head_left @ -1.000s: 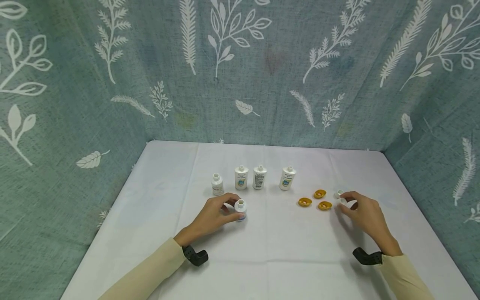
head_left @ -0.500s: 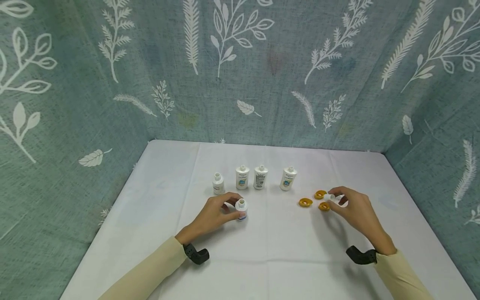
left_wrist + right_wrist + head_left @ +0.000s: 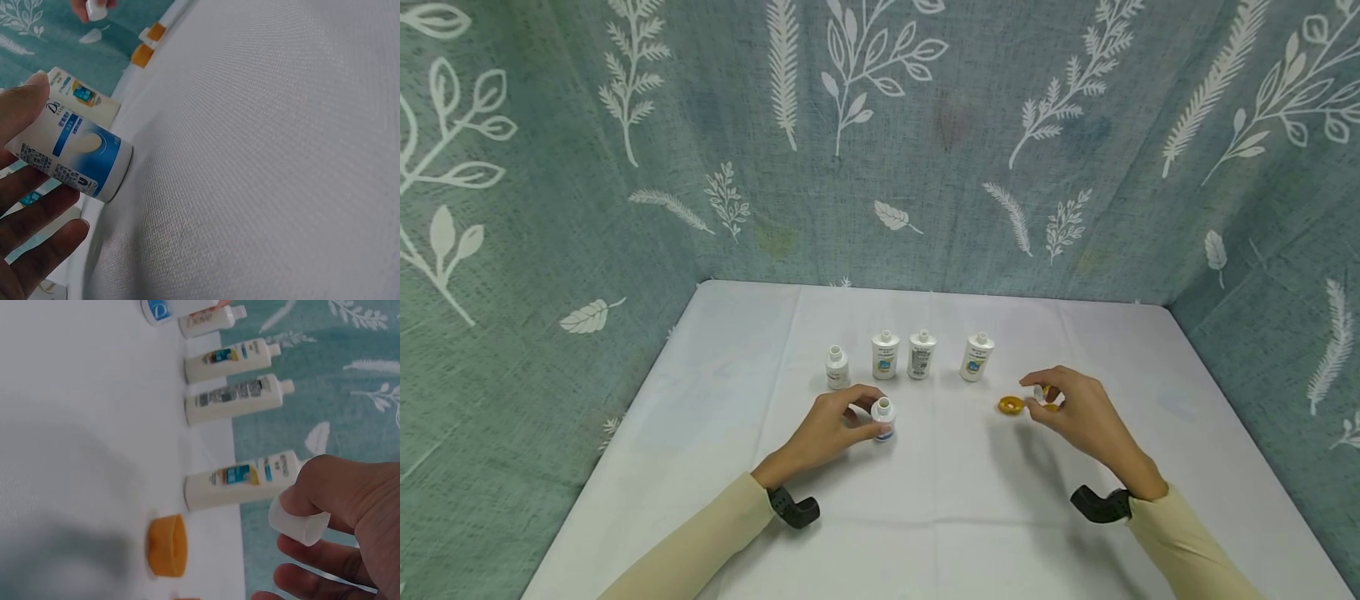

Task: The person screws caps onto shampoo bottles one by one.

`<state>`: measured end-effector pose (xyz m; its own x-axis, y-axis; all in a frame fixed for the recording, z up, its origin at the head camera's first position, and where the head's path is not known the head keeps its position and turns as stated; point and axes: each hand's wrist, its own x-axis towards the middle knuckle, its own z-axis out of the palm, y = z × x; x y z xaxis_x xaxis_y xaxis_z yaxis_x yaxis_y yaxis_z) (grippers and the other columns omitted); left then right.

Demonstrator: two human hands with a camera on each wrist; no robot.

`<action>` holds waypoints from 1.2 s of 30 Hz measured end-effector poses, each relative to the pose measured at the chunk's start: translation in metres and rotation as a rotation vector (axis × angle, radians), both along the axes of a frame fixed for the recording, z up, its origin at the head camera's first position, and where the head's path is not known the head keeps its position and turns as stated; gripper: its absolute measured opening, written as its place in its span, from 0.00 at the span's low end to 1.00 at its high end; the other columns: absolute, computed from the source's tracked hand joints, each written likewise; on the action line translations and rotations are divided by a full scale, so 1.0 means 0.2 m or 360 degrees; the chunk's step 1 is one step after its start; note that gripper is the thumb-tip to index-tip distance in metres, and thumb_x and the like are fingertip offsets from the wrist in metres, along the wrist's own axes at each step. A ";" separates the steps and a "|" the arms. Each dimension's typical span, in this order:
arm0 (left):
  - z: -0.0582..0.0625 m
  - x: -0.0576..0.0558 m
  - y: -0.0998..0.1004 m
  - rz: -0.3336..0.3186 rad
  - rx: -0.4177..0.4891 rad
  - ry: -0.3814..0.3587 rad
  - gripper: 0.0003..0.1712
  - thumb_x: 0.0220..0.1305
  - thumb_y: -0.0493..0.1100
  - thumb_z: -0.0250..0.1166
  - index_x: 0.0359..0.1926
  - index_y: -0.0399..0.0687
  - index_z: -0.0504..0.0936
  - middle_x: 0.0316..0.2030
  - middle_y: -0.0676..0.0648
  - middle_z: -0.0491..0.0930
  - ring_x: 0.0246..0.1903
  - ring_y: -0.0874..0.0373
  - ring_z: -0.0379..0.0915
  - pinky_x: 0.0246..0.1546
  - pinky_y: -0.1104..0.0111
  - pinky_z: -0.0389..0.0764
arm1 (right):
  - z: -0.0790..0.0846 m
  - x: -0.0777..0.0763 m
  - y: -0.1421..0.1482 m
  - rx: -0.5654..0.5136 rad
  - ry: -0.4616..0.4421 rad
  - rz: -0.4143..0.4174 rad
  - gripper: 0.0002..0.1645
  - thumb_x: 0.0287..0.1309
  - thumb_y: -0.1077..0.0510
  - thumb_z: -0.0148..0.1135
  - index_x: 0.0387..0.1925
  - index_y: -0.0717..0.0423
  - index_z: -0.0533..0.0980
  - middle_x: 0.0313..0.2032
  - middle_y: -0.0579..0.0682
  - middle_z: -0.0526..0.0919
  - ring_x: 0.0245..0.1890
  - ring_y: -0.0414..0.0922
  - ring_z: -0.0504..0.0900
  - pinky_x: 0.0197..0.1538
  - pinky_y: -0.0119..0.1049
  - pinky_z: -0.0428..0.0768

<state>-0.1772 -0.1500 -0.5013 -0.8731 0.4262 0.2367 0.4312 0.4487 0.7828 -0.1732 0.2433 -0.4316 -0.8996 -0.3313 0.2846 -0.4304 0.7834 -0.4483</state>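
fingers (image 3: 40,210) of my left hand (image 3: 827,429) grip the blue-labelled bottle (image 3: 84,153) from its two sides, with the others spread loosely away from it. the bottle stands upright on the surface (image 3: 925,492), nearer me than the rest, and i judge that the side grip serves to steady it while leaving its open neck uncovered. well off to the right, my right hand (image 3: 1086,417) pinches a white cap (image 3: 299,522) by its wall, lifted above the surface; whether a second pale piece sits deeper in that hand i cannot tell, since my own fingers block the view. an orange cap (image 3: 1011,405) lies near those fingertips, and two more like it are partly hidden behind the same hand. that group lies to the right of the bottles, which seems a sensible way to have low pieces apart from tall ones that could topple. further back stand three flat bottles (image 3: 885,356) (image 3: 921,356) (image 3: 976,358), two close together and one apart to the right, with a small white bottle (image 3: 837,369) at the left end. they are set back, i suppose, so my hands do not brush them.
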 end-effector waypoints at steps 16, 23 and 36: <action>-0.01 0.00 0.00 0.0007 0.0033 0.0018 0.23 0.60 0.52 0.78 0.54 0.57 0.83 0.46 0.64 0.84 0.46 0.65 0.81 0.42 0.65 0.84 | 0.00 -0.04 -0.17 -0.0181 -0.0015 0.0182 0.12 0.59 0.63 0.74 0.44 0.53 0.84 0.35 0.42 0.83 0.31 0.40 0.80 0.34 0.35 0.84; -0.01 0.00 0.00 0.0010 0.0025 0.0016 0.23 0.60 0.53 0.78 0.54 0.58 0.83 0.45 0.65 0.84 0.46 0.66 0.80 0.42 0.65 0.84 | -0.01 -0.04 -0.23 -0.0174 -0.0087 0.0208 0.15 0.58 0.57 0.77 0.46 0.49 0.83 0.36 0.40 0.85 0.34 0.45 0.82 0.36 0.36 0.83; -0.01 0.01 0.00 0.0027 0.0035 -0.0008 0.23 0.60 0.53 0.78 0.55 0.58 0.83 0.46 0.65 0.84 0.46 0.66 0.80 0.42 0.65 0.84 | 0.02 -0.03 -0.37 -0.0165 -0.0109 0.0346 0.15 0.57 0.55 0.78 0.46 0.48 0.87 0.33 0.35 0.85 0.31 0.34 0.80 0.34 0.33 0.80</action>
